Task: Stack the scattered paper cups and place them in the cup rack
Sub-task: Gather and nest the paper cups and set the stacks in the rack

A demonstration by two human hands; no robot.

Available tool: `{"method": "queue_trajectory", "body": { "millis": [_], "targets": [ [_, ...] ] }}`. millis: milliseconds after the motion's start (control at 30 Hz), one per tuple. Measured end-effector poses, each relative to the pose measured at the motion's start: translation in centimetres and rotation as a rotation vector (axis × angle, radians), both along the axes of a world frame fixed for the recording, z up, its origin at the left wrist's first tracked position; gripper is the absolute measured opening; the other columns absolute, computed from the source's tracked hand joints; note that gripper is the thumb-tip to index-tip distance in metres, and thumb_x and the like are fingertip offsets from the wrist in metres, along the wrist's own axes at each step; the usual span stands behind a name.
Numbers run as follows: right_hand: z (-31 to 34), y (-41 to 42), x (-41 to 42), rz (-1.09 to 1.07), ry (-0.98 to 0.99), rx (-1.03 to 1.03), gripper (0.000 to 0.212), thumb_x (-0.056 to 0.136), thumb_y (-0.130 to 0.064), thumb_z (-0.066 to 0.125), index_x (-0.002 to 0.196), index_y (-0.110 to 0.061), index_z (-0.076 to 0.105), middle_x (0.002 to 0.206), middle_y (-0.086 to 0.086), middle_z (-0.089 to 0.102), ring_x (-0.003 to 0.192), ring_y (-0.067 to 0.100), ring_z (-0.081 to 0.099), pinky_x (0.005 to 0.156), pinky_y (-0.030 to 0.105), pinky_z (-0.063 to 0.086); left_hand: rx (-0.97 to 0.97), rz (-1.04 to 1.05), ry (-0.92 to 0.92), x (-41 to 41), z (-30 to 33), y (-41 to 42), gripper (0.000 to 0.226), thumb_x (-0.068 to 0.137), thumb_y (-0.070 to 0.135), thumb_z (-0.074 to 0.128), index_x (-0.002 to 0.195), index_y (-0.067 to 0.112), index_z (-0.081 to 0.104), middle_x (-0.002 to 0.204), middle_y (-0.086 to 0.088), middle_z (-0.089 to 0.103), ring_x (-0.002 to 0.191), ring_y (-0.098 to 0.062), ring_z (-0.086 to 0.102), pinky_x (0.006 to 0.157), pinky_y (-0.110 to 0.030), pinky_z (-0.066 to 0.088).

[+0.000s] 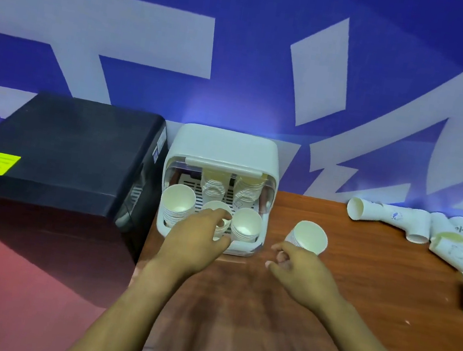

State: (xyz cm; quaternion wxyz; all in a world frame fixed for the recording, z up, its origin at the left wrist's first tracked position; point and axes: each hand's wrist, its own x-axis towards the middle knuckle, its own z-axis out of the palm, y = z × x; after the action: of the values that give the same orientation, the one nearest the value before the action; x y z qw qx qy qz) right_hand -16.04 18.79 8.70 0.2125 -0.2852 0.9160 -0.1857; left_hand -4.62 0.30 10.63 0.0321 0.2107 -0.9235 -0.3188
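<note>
Two hands [199,237] [298,264] beside cup rack [258,152]

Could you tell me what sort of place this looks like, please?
Probably an office or showroom drinks corner: a white cup rack holding stacked paper cups on a wooden table, against a blue branded wall.

We count one white cup rack [224,147] and five stacks of paper cups inside it: three in front [177,201] and two behind [213,184]. One single cup [308,236] is near the rack. At the right lies a heap of scattered cups [438,238], too overlapped to count. We see one black box [71,147], two hands.
</note>
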Motion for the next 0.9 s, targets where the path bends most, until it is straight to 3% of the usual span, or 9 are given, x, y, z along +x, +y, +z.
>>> {"method": "queue_trajectory", "body": {
  "millis": [133,333,500,700,900],
  "targets": [
    [0.0,3.4,0.4,-0.067,0.008,0.037,0.033,0.085,-0.042,0.062,0.116,-0.031,0.060,0.108,-0.009,0.065,0.101,0.013,0.059,0.081,0.026,0.045,0.077,-0.040,-0.041,-0.2,-0.8,3.4,0.039,0.088,0.032,0.058,0.127,0.029,0.052,0.120,0.009,0.059,0.110,-0.011,0.055,0.093,-0.031,0.045],
    [0.2,8.7,-2.3,-0.109,-0.057,-0.045,0.031,0.083,-0.039,0.061,0.113,-0.029,0.060,0.096,-0.012,0.062,0.095,0.013,0.059,0.088,0.035,0.049,0.021,-0.068,-0.079,-1.7,-0.6,9.4,0.039,0.087,0.034,0.060,0.125,0.028,0.054,0.124,0.008,0.059,0.109,-0.009,0.055,0.087,-0.023,0.041],
    [-0.6,17.4,-5.5,-0.078,-0.084,-0.058,0.034,0.085,-0.041,0.062,0.116,-0.030,0.059,0.095,-0.013,0.060,0.095,0.012,0.059,0.090,0.032,0.047,-0.022,-0.030,-0.107,-4.5,-1.3,17.1,0.037,0.087,0.035,0.061,0.122,0.028,0.055,0.121,0.008,0.060,0.107,-0.012,0.057,0.087,-0.026,0.045],
    [-1.1,30.3,-10.7,-0.153,-0.088,-0.031,0.033,0.085,-0.042,0.062,0.115,-0.029,0.059,0.095,-0.013,0.060,0.094,0.012,0.059,0.086,0.035,0.049,-0.046,-0.154,-0.174,-10.2,-2.9,28.3,0.040,0.087,0.040,0.059,0.125,0.027,0.052,0.124,0.004,0.056,0.112,-0.016,0.054,0.092,-0.032,0.046],
    [-1.8,35.9,-13.3,-0.195,-0.126,-0.073,0.035,0.085,-0.038,0.065,0.117,-0.026,0.059,0.093,-0.010,0.061,0.080,0.014,0.062,0.084,0.036,0.050,-0.061,-0.183,-0.215,-13.9,-3.1,32.6,0.043,0.087,0.039,0.058,0.127,0.025,0.051,0.127,0.001,0.053,0.119,-0.018,0.051,0.096,-0.033,0.043]
  ]
}}
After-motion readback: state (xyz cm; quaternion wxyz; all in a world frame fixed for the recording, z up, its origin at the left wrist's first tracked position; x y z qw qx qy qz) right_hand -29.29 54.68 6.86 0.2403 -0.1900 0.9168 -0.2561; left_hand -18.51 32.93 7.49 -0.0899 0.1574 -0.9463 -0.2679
